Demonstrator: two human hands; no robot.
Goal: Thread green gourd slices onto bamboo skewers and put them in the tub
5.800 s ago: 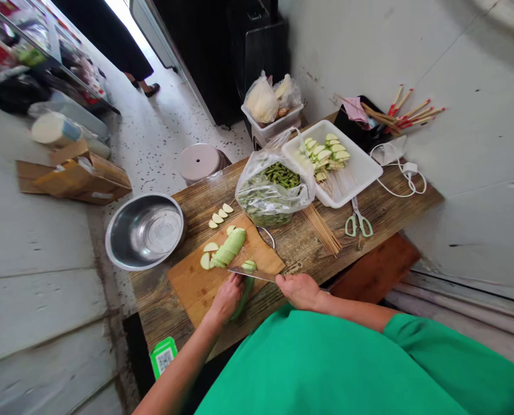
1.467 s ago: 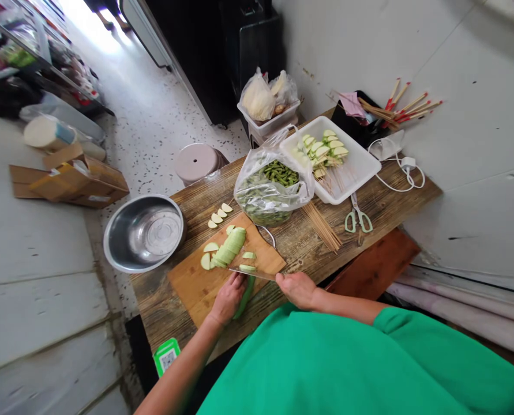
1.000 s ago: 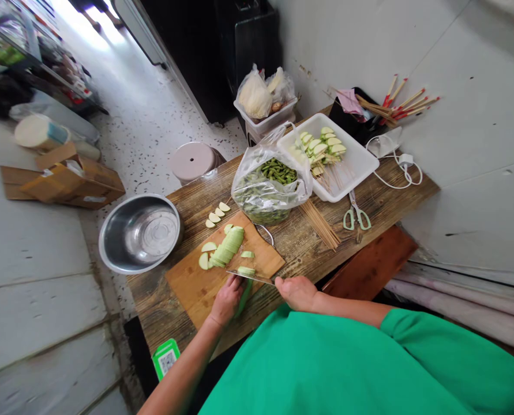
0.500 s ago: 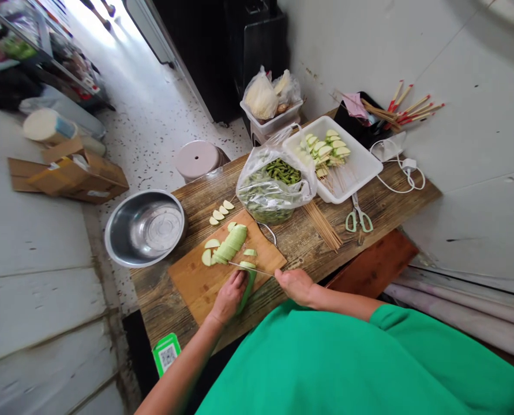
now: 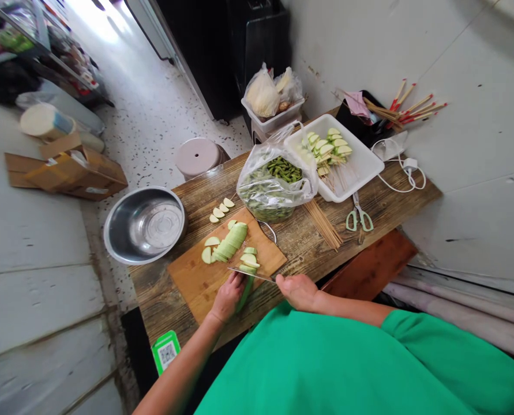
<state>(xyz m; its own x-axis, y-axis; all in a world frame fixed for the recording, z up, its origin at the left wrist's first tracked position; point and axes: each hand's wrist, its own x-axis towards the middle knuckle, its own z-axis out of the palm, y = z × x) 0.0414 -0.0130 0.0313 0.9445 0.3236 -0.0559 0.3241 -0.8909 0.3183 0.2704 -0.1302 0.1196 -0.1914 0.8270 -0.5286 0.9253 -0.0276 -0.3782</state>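
My right hand grips a knife, its blade lying across the cut end of a green vegetable, perhaps a zucchini. The fingers of my left hand are closed on that piece, close to the blade. Both are over the wooden cutting board. Several fresh slices lie just beyond the blade. Farther up the board rests a fanned row of pale green slices, with loose half-round slices on its left. A short line of slices sits on the table past the board.
A steel basin stands at the left edge. Beyond the board are a plastic bag of green pods, bamboo skewers, scissors and a white tray with skewered slices. A stool stands behind the table.
The knife has moved toward my body along the vegetable, and more slices lie beyond the blade. My left hand still holds the piece, which shows shorter now.
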